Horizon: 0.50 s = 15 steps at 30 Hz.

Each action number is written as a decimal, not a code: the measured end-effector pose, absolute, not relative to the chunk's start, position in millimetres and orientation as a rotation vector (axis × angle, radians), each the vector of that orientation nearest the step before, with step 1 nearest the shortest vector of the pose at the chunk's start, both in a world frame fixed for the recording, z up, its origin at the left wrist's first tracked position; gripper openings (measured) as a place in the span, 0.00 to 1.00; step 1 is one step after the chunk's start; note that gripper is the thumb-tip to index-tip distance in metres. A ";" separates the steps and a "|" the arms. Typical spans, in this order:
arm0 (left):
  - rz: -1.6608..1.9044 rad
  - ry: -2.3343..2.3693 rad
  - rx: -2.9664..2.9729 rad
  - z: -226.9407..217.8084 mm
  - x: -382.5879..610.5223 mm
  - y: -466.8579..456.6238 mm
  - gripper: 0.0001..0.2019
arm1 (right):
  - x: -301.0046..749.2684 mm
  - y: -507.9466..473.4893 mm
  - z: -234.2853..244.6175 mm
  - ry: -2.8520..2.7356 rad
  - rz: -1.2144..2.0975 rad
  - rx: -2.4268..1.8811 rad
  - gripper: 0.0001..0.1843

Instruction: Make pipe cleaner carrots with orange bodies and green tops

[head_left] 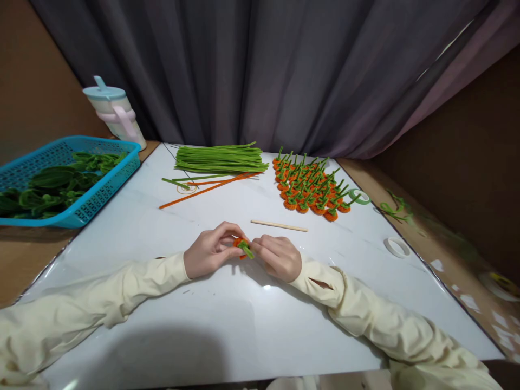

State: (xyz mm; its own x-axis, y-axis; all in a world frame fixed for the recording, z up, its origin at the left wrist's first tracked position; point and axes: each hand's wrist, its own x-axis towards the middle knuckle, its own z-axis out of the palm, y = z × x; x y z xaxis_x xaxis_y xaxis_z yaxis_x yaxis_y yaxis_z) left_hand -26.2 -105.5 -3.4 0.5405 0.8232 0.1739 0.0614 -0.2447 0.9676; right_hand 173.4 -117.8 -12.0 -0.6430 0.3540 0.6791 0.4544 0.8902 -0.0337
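Observation:
Between the thumb and fingers of my left hand (211, 250) is a small orange pipe-cleaner pumpkin (239, 245) with a green stem and leaf-like top, its stem tilted down to the right. My right hand (280, 255) is closed, its fingertips pinched against the right side of that pumpkin; the exact grip is partly hidden. Just beyond my hands lies a thin wooden stick (279, 226). Farther back, several finished-looking orange pumpkins with upright green stems (311, 187) stand grouped on the white tabletop (227, 325).
A bundle of green pipe cleaners (219, 160) lies at the back, with loose orange ones (207, 192) before it. At left are a blue basket (101, 189) of green leaf shapes and a lidded tumbler (116, 114). Tape rolls (397, 248) and green scraps (394, 212) sit at right.

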 end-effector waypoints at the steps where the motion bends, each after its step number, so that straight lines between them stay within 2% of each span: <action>1: 0.887 0.733 1.621 -4.4 -26.0 -103.9 0.12 | 174.1 -116.5 -12.2 -2.320 -0.144 -0.576 0.15; 8: 0.699 0.712 1.413 -5.8 -31.5 -86.4 0.12 | 172.0 -114.0 -8.2 -2.084 0.442 -0.587 0.10; 15: 0.656 0.585 1.449 -6.3 -34.5 -83.1 0.10 | 170.4 -113.9 -10.4 -2.073 0.551 -0.588 0.09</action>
